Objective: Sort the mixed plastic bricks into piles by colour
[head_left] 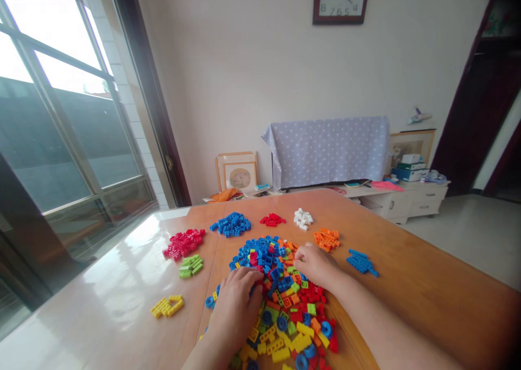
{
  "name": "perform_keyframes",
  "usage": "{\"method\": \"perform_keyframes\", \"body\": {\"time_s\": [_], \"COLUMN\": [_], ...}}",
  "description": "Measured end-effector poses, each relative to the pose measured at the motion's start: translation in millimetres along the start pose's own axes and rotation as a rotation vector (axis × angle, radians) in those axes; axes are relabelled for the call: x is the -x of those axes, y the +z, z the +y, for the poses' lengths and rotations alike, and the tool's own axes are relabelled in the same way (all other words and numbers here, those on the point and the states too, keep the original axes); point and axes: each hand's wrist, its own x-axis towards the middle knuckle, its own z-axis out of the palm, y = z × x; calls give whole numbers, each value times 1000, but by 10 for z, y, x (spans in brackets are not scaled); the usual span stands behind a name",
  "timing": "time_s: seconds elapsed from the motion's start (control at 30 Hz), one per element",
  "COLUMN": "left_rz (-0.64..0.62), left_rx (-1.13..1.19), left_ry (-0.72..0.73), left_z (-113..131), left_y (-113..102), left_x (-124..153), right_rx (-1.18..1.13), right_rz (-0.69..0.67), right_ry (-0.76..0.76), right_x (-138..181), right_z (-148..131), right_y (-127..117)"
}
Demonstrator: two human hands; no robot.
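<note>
A large mixed heap of toy building bricks (280,288) lies on the table in front of me, in blue, red, yellow, orange and green, with blue wheel-like rings among them. My left hand (238,299) rests over the heap's left side, its fingers bent down and thumb drawn in towards them. Whatever lies under those fingertips is hidden. At the heap's upper right edge, my right hand (315,262) has its fingers curled together beside orange bricks (290,246). I cannot make out what is between them.
Sorted piles ring the heap: yellow (167,306), light green (191,266), pinkish red (184,243), blue (231,224), red (272,219), white (303,218), orange (326,239) and long blue bricks (362,262). Beyond the wooden table (423,283) stands a white cabinet (425,199).
</note>
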Motion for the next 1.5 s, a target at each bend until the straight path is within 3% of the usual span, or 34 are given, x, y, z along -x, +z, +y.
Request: {"method": "perform_keyframes", "body": {"time_s": [0.13,0.5,0.7,0.83,1.17,1.5], "left_rz": [-4,-3,-27,-41,-79,-46], "left_rx": [2,3,-34,-80,-111,-76], "left_ry": [4,21,-3,9,67,56], "left_z": [11,-10,-3,-12,-64,-55], "left_y": [1,3,-28,-25,-10,-28], "left_x": [5,-8,-4,5,49,25], "right_rx": [-26,-391,-996,-1141,-1023,-396], "right_rz": [23,29,-132,-72,245,320], "right_ry": [-34,-106,123,152,208,263], "right_x": [-2,-56,5,6,-167,-423], "right_z": [6,68,102,116,377,859], "right_y": [24,94,-14,-44,-352,-470]}}
